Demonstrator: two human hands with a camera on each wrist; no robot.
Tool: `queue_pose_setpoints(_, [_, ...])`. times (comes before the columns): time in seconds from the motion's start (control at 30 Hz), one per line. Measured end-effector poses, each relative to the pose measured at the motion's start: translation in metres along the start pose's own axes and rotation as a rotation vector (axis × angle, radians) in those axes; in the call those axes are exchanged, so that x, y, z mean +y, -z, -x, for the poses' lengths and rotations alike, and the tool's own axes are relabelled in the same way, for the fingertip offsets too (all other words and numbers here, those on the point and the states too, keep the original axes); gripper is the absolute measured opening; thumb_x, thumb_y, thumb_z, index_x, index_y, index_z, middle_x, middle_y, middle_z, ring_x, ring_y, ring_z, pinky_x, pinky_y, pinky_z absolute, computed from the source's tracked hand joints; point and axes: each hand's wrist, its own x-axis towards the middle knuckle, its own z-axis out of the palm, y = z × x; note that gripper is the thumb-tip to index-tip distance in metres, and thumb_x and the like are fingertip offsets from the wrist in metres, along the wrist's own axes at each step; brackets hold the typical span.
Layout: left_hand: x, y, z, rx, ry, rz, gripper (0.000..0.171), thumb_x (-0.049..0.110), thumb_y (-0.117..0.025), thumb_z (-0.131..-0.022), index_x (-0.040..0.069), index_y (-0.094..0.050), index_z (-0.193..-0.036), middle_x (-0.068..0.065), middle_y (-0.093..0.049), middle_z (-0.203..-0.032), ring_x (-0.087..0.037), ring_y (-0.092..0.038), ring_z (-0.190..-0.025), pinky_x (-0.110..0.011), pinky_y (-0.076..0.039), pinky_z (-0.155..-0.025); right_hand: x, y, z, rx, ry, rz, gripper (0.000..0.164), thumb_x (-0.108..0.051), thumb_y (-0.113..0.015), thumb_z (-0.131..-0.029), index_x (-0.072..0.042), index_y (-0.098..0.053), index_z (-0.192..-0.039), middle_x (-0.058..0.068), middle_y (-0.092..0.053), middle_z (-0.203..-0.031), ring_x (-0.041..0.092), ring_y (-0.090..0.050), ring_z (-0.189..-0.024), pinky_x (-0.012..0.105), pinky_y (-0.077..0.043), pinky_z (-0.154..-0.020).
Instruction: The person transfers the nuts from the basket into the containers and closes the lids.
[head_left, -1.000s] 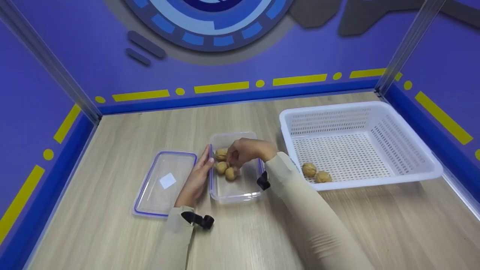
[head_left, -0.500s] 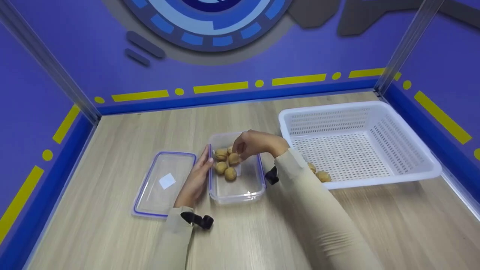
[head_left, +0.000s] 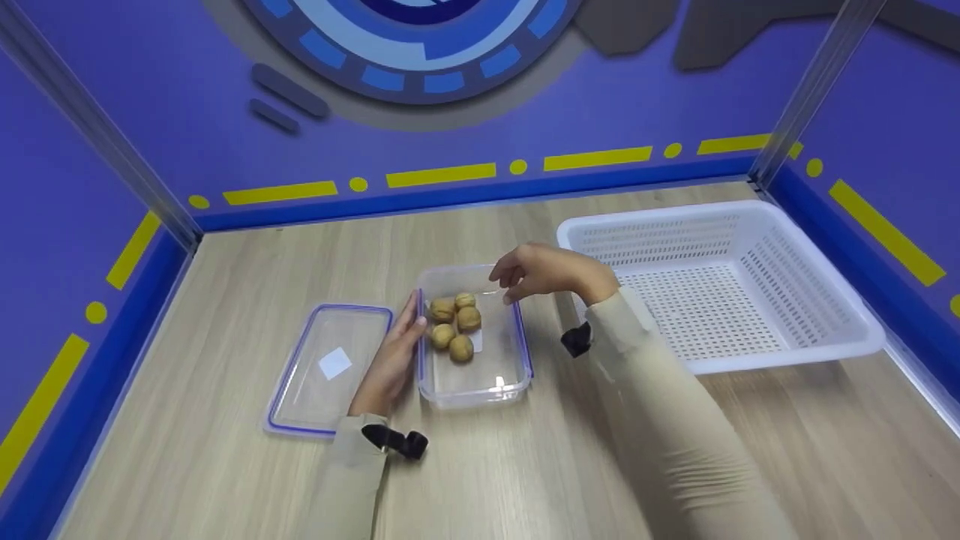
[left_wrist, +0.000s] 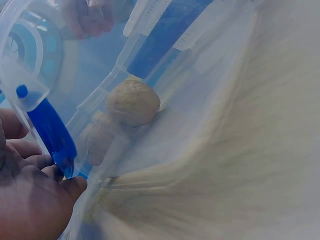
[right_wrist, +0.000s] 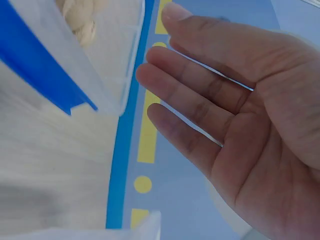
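Note:
Several walnuts (head_left: pixel 454 328) lie in the left half of a clear plastic food container (head_left: pixel 480 390) with blue side clips. My left hand (head_left: pixel 390 364) holds the container's left side, thumb at the rim and fingers along the outer wall. In the left wrist view, the thumb touches the end of a blue clip (left_wrist: pixel 52 135), and a walnut (left_wrist: pixel 133 102) shows through the wall. Over the container's far right corner hovers my right hand (head_left: pixel 551 271), holding nothing. Its fingers look loosely extended in the right wrist view, apart from the container wall.
The container's clear lid (head_left: pixel 322 390), blue-edged with a white square label, lies flat on the table left of my left hand. A white perforated basket (head_left: pixel 817 352) stands to the right, its near left corner hidden by my right forearm. Blue walls (head_left: pixel 637 105) enclose the table.
My right hand has let go of a walnut among the others in the container, then risen and moved right toward the basket. The left hand and container stay put.

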Motion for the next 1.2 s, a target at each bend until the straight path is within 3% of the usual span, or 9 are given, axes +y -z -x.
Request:
queue_pose_setpoints(0.33, [-0.001, 0.0, 0.0, -0.019, -0.011, 0.016, 0.059, 0.018, -0.037, -0.104, 0.013, -0.009, -0.155, -0.007, 0.001, -0.163, -0.026, 0.006, -0.15, -0.041, 0.003, -0.123, 0.012, 0.012, 0.021, 0.061, 0.01, 0.037, 0.039, -0.012, -0.072, -0.083, -0.001, -0.065, -0.12, 0.015, -0.071, -0.105, 0.026, -0.067, -0.097, 0.04, -0.056, -0.085])
queue_pose_setpoints(0.63, [0.001, -0.001, 0.001, 0.016, 0.041, -0.021, 0.059, 0.022, -0.038, -0.103, 0.02, -0.011, -0.155, -0.002, 0.0, -0.164, -0.024, 0.005, -0.15, -0.042, 0.004, -0.123, 0.027, 0.023, 0.042, 0.092, 0.012, 0.046, 0.034, -0.01, -0.071, -0.084, 0.0, -0.066, -0.117, 0.015, -0.072, -0.099, 0.025, -0.067, -0.091, 0.041, -0.056, -0.082])
queue_pose_setpoints(0.93, [0.0, 0.0, 0.0, 0.023, 0.052, -0.028, 0.058, 0.023, -0.038, -0.103, 0.023, -0.013, -0.155, 0.0, -0.001, -0.163, -0.023, 0.005, -0.15, -0.041, 0.003, -0.123, 0.048, 0.029, 0.059, 0.14, -0.037, -0.01, 0.033, -0.009, -0.071, -0.084, -0.002, -0.065, -0.116, 0.016, -0.069, -0.103, 0.027, -0.064, -0.096, 0.044, -0.054, -0.086])
queue_pose_setpoints(1.2, [0.0, 0.0, 0.0, -0.021, -0.006, 0.022, 0.06, 0.02, -0.038, -0.104, 0.013, -0.008, -0.155, -0.006, 0.002, -0.164, -0.026, 0.008, -0.15, -0.042, 0.003, -0.123, 0.064, 0.03, 0.07, 0.158, -0.059, -0.039, 0.033, -0.009, -0.073, -0.083, 0.001, -0.065, -0.113, 0.017, -0.069, -0.101, 0.028, -0.064, -0.095, 0.043, -0.054, -0.085])
